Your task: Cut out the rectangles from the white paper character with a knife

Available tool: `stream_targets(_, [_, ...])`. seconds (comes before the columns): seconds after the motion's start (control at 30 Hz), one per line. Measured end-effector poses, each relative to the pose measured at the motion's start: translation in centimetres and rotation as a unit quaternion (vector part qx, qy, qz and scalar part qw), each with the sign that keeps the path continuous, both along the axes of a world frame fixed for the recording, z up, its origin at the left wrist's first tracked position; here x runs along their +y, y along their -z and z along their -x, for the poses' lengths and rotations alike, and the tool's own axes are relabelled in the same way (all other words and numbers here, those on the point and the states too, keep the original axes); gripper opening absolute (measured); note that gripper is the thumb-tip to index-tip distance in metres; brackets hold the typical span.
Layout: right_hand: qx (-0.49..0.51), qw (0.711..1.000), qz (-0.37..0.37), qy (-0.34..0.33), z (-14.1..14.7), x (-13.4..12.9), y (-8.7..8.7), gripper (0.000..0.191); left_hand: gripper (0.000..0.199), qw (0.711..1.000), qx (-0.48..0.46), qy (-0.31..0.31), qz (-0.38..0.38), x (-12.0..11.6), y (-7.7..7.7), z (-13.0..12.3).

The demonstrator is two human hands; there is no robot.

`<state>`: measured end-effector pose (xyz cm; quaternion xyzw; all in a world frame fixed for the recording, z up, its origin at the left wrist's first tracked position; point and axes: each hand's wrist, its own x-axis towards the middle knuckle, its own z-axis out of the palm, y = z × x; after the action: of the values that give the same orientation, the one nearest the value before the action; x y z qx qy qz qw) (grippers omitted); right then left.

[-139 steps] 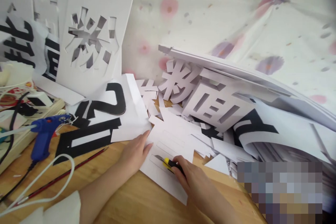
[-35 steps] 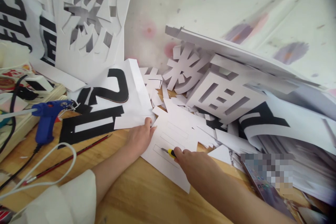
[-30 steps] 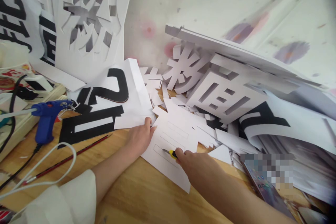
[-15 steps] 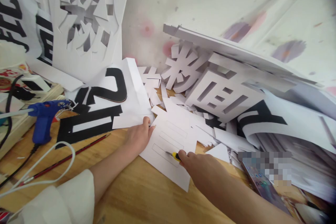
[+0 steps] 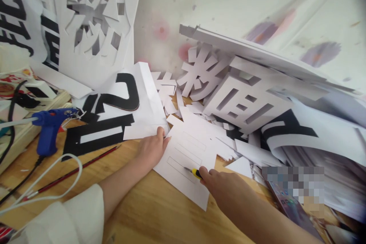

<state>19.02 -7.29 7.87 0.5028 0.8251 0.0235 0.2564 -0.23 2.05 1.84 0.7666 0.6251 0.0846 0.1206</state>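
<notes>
The right hand (image 5: 223, 183) is clasping a yellow craft knife (image 5: 196, 173), its slim blade (image 5: 187, 169) seemingly tracing a thinly drawn rectangle (image 5: 177, 168); scoring appears in hand, calling for even pressure along the straight line. The left hand (image 5: 153, 148) is resting at the left edge of the flat white board (image 5: 178, 152); whether it is pinching is unclear. The grained wooden worktop (image 5: 137, 206) is carrying the board; beyond, a chunky white cut-out character (image 5: 247, 118) is leaning.
</notes>
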Motion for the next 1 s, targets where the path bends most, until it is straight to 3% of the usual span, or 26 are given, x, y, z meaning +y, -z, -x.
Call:
stream_targets(0.13, [0.017,0.999,0.009,0.025,-0.3,0.0,0.5,0.034,0.023,1.000,-0.001,-0.003,0.005,-0.1,-0.1,0.0])
stream_targets(0.3, [0.004,0.999,-0.034,-0.021,-0.5,-0.5,0.8,0.036,0.024,1.000,-0.011,-0.007,0.023,0.3,-0.9,0.2])
stream_targets(0.47, [0.034,0.999,-0.033,-0.019,1.1,-0.6,0.8,0.010,0.033,0.999,-0.017,-0.026,0.030,0.7,-1.3,0.0])
stream_targets(0.7, [0.044,0.999,-0.023,0.020,2.3,-1.0,1.6,0.008,0.042,0.998,-0.021,-0.020,-0.064,0.1,-0.1,-0.4])
stream_targets(0.8, [0.041,0.999,-0.024,0.022,2.3,-1.1,1.6,0.009,0.045,0.992,-0.043,0.029,-0.116,-0.1,0.4,-0.3])
stream_targets(0.93, [0.042,0.998,-0.020,0.029,2.3,-1.0,1.7,0.010,0.042,0.971,-0.083,0.187,-0.126,-0.1,1.2,-0.3])
stream_targets(1.0, [0.042,0.998,-0.008,0.038,2.3,-0.8,1.6,0.018,0.042,0.961,-0.097,0.235,-0.112,0.0,1.7,-0.3])
